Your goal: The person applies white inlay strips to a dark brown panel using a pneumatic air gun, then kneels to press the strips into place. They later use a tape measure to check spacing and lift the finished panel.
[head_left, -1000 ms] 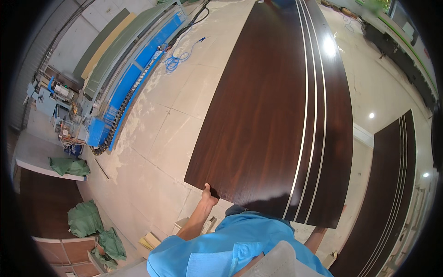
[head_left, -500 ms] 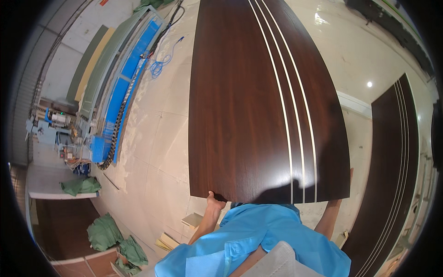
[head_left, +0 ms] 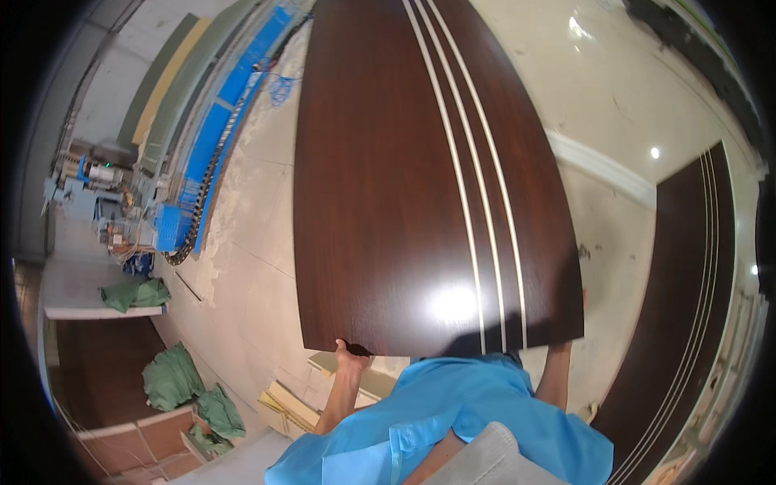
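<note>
While green cloths [head_left: 133,293] lie on a pale desk [head_left: 97,311] at the far left and more green cloths [head_left: 171,376] sit heaped on the floor [head_left: 250,242] beside a long blue machine [head_left: 206,153], the left hand [head_left: 349,356] curls its grip around the near edge of a big dark brown door panel [head_left: 380,186] with three pale stripes. Held up flat over the floor, the panel hides the right hand past the forearm [head_left: 556,372], so its grip cannot be told. Another dark panel [head_left: 687,323] lies at the right.
</note>
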`<state>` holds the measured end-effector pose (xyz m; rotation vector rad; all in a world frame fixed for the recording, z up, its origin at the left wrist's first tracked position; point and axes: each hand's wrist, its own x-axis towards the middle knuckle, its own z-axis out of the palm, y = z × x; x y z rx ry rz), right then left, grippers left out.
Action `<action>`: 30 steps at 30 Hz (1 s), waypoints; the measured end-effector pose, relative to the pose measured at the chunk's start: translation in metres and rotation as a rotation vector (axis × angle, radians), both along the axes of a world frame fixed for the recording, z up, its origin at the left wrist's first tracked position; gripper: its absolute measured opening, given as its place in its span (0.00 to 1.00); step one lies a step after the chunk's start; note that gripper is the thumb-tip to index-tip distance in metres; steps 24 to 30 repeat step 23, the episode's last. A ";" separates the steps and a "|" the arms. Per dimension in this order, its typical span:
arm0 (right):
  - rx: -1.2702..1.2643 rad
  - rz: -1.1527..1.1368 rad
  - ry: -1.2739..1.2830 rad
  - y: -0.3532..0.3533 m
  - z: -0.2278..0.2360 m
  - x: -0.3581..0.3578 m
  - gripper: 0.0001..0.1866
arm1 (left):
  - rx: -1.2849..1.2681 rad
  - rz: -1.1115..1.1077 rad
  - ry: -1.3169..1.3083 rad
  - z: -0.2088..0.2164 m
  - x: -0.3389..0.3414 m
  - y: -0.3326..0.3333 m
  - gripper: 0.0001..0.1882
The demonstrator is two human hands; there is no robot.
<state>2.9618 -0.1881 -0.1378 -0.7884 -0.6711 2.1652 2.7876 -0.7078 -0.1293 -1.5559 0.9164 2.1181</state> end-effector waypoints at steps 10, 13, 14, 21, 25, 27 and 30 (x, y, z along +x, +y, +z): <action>-0.417 -0.051 0.225 -0.013 0.051 0.030 0.45 | -0.125 -0.010 -0.106 0.036 0.064 -0.009 0.39; -0.420 -0.058 0.180 0.021 0.037 0.041 0.43 | -0.129 0.042 -0.062 0.032 0.100 0.025 0.38; -0.444 -0.042 0.180 0.038 0.031 0.040 0.43 | -0.149 0.055 -0.048 0.026 0.105 0.042 0.37; -0.618 0.102 0.208 0.157 0.051 0.020 0.43 | -0.242 0.147 -0.099 0.038 0.182 0.100 0.32; -0.582 -0.055 0.038 0.173 0.082 0.019 0.44 | -0.244 0.121 -0.110 0.033 0.181 0.117 0.31; -0.582 -0.055 0.038 0.173 0.082 0.019 0.44 | -0.244 0.121 -0.110 0.033 0.181 0.117 0.31; -0.582 -0.055 0.038 0.173 0.082 0.019 0.44 | -0.244 0.121 -0.110 0.033 0.181 0.117 0.31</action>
